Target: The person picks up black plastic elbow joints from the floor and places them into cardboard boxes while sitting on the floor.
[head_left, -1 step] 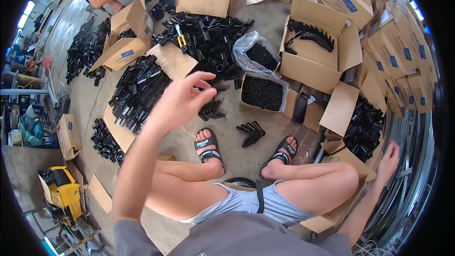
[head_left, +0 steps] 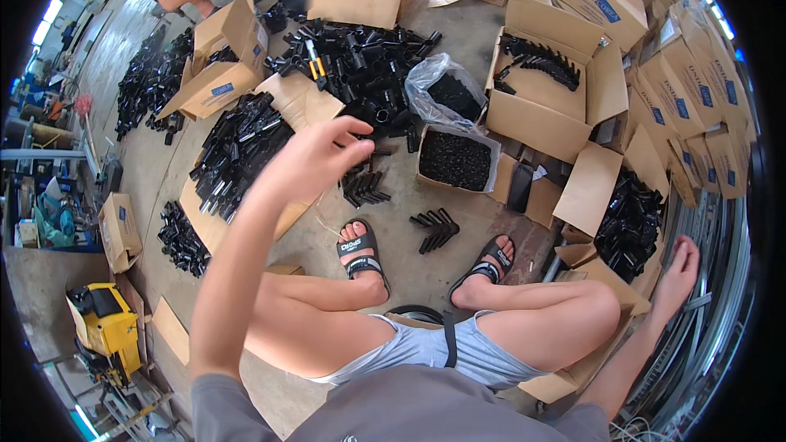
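1. On the floor (head_left: pixel 409 278), black tube fittings (head_left: pixel 366 187) lie beyond the half-curled left hand (head_left: pixel 318 157), seemingly empty.
2. Right hand (head_left: pixel 678 274): loosely open, apparently empty.
3. Pre-grasp, likely; picking calls for lowering and pinching.

The black parts (head_left: pixel 237 155) are showing a smooth, glossy finish, their surfaces catching highlights; whether plastic or coated metal is remaining undeterminable by eye. The boxes (head_left: pixel 536 135) and sheet (head_left: pixel 307 105) are presenting matt brown cardboard. The bag (head_left: pixel 420 86) is appearing as clear plastic film, creased and shiny. The bars (head_left: pixel 720 278) are reflecting light as smooth grey metal. The floor (head_left: pixel 409 285) is looking like smooth concrete. The shirt (head_left: pixel 409 405) and shorts (head_left: pixel 417 345) are displaying matt cloth. The yellow machine (head_left: pixel 115 331) is showing a hard, smooth casing.
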`<state>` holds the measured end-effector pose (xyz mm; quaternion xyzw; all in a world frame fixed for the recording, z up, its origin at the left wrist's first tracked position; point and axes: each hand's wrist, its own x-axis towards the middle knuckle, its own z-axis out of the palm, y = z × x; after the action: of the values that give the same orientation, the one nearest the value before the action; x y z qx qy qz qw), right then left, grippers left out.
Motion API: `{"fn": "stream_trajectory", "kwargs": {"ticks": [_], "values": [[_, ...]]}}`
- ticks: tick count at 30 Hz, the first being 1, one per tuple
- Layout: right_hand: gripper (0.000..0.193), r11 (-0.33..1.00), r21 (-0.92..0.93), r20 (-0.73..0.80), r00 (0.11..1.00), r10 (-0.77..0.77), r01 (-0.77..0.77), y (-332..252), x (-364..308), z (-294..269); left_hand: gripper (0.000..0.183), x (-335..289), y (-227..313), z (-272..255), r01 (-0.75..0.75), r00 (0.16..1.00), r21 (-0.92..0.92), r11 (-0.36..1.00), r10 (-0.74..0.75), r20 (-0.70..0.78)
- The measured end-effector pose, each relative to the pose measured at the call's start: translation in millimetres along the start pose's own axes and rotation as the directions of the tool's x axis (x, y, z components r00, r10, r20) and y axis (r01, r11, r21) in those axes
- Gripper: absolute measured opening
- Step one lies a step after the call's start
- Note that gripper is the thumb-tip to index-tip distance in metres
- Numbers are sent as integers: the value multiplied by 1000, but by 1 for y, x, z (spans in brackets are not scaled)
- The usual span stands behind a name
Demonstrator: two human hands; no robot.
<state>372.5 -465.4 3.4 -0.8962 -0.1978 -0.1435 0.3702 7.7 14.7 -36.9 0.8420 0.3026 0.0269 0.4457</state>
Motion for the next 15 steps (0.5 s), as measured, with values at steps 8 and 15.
{"fn": "stream_trajectory", "kwargs": {"ticks": [8, 15], "values": [[28, 987, -17, 627, 768, 133, -157, -118, -165, 274, 37, 18, -151, 191, 646, 752, 215, 732, -563, -342], [38, 962, -269, 851, 456, 260, -46, 9, -268, 350, 49, 3, -237, 235, 777, 216, -495, 389, -903, -370]]}}
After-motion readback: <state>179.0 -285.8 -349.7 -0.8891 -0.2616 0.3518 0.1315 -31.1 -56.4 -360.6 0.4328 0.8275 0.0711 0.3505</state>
